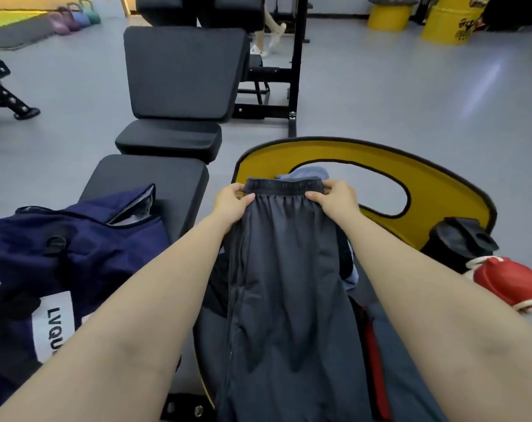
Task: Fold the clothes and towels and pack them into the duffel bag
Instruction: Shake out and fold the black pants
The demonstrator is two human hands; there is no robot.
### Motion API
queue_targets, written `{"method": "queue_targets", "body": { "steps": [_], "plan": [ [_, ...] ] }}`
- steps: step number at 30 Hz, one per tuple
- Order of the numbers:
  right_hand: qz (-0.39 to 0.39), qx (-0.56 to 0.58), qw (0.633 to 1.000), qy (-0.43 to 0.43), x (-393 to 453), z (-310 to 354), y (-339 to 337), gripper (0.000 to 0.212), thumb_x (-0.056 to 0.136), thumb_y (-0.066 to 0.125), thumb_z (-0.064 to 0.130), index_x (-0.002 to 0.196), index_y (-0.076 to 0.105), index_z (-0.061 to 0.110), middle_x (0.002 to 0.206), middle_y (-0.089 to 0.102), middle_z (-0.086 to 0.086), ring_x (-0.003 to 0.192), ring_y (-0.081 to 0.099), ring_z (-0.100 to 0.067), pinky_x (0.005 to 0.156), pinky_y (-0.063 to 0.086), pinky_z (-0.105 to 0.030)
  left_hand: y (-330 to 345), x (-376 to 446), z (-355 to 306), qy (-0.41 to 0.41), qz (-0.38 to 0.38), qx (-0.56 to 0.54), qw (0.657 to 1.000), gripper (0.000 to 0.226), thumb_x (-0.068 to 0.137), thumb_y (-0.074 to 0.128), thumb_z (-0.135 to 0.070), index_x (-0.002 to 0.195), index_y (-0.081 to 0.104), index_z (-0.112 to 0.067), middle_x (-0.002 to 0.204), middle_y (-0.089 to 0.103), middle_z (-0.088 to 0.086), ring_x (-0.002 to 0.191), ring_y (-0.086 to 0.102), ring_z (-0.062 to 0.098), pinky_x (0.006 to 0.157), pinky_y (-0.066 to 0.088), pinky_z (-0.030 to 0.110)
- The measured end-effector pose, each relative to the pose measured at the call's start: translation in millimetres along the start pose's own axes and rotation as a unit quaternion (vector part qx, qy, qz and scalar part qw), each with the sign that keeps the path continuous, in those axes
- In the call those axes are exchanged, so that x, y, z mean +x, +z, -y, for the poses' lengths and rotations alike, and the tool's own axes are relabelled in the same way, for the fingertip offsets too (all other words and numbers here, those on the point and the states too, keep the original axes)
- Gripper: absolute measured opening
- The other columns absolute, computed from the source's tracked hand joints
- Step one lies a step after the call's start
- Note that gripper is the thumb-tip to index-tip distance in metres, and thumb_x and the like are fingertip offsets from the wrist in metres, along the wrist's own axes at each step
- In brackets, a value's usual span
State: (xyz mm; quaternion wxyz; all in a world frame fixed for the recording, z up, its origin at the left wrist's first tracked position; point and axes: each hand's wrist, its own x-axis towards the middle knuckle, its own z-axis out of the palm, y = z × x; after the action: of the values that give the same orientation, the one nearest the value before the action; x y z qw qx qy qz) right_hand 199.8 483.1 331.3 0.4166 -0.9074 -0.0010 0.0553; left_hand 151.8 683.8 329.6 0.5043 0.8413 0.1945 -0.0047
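Dark grey trousers (284,287) hang stretched out in front of me, waistband at the top. My left hand (232,202) pinches the left end of the elastic waistband, and my right hand (334,197) pinches its right end. A light blue cloth (307,172) peeks out behind the waistband. More clothes, one dark blue with a red stripe (375,357), lie under the trousers. The navy duffel bag (75,248) sits open on a black bench at my left, with a white label reading "LVQU".
A yellow board with a black rim (410,172) lies under the clothes. A black bottle (459,242) and a red ball-like object (511,283) sit at the right. The black padded bench (155,184) extends ahead; a person's legs (269,32) show far back.
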Motion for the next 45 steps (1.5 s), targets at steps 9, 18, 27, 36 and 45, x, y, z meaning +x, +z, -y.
{"method": "queue_targets", "body": {
  "steps": [9,18,27,36,45],
  "plan": [
    [-0.023,0.004,1.000,0.017,28.5,-24.9,31.9,0.031,0.090,0.065,0.025,0.113,0.066,0.005,0.107,0.069,-0.014,0.099,0.062,-0.026,0.070,0.038,-0.024,23.6,43.6,38.0,-0.026,0.002,-0.004,1.000,0.039,0.092,0.060,-0.025,0.126,0.054,-0.006,0.119,0.062,0.011,0.111,0.057,0.028,0.100,0.044,0.041],
    [-0.029,0.028,0.999,0.020,-10.0,-36.3,30.6,0.046,0.089,0.067,0.021,0.130,0.054,0.007,0.122,0.062,-0.010,0.113,0.056,-0.025,0.089,0.041,-0.028,20.7,2.5,58.2,-0.064,0.022,0.000,0.998,0.048,0.090,0.063,-0.027,0.130,0.048,-0.007,0.123,0.058,0.013,0.113,0.056,0.028,0.095,0.044,0.034],
    [0.013,-0.092,0.993,-0.075,-101.4,-56.1,22.1,0.049,0.096,0.056,0.025,0.141,0.042,0.012,0.148,0.040,-0.002,0.133,0.039,-0.020,0.104,0.034,-0.031,23.0,-91.3,94.8,0.033,0.011,0.194,0.980,0.064,0.092,0.059,-0.018,0.147,0.027,-0.013,0.148,0.034,0.010,0.134,0.037,0.027,0.108,0.034,0.038],
    [0.242,-0.379,0.884,-0.131,-196.5,-109.3,52.8,0.060,0.103,0.036,0.033,0.154,0.010,0.016,0.161,0.001,-0.003,0.148,-0.001,-0.020,0.119,0.014,-0.038,59.6,-176.6,143.0,0.168,0.231,0.566,0.774,0.060,0.103,0.032,-0.025,0.152,-0.002,-0.015,0.159,-0.013,0.005,0.147,-0.005,0.021,0.118,0.008,0.037],
    [0.274,-0.401,0.869,-0.099,-264.9,-145.5,52.3,0.059,0.103,0.035,0.033,0.154,0.007,0.022,0.161,-0.004,0.001,0.148,-0.007,-0.019,0.119,0.011,-0.037,59.3,-247.0,177.7,0.087,0.268,0.543,0.791,0.060,0.104,0.030,-0.021,0.152,-0.006,-0.018,0.159,-0.013,0.004,0.147,-0.005,0.023,0.119,0.011,0.037]
  ]
}}
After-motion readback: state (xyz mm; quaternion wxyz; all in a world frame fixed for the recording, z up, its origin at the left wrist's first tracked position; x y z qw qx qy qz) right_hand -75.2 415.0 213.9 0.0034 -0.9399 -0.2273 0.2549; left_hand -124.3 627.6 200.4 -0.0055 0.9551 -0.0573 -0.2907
